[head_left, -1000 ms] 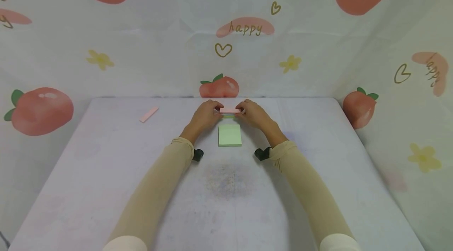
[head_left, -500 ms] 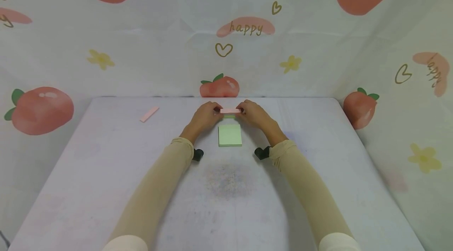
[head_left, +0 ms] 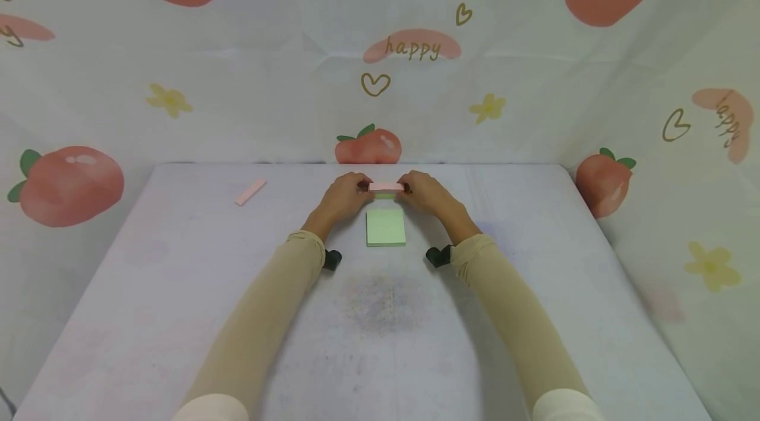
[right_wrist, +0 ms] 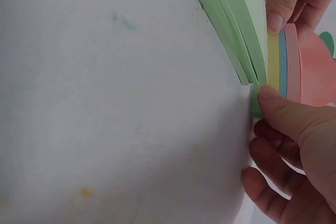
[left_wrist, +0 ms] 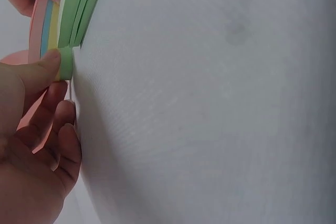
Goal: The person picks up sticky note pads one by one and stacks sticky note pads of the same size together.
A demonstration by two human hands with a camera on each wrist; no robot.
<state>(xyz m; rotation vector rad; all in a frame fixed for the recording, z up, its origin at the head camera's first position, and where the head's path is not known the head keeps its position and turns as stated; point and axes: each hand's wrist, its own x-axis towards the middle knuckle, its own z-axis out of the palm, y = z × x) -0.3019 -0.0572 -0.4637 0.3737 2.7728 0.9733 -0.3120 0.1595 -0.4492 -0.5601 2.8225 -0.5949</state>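
At the far middle of the table, a narrow stack of sticky-note strips (head_left: 386,188) sits between both hands, pink on top. Side-on in the wrist views its layers show pink (left_wrist: 35,30), blue (left_wrist: 46,31), yellow (right_wrist: 274,61) and green at the bottom. My left hand (head_left: 346,193) pinches the left end, thumb on the near face. The right hand (head_left: 425,193) pinches the right end in the same way. Fingers behind the stack are partly hidden. Just in front lies a square light-green sticky-note pad (head_left: 386,227), made of several layers.
A loose pink strip (head_left: 251,192) lies slanted at the far left of the table (head_left: 380,355). Behind the table's back edge hangs a printed cloth (head_left: 285,97). Black wrist-worn pieces (head_left: 332,260) sit at both sleeve cuffs.
Over the last second the pink top strip has settled slightly lower and nearer, covering a thin darker line above the green. Both hands stay at the stack's ends. The pad has not moved.
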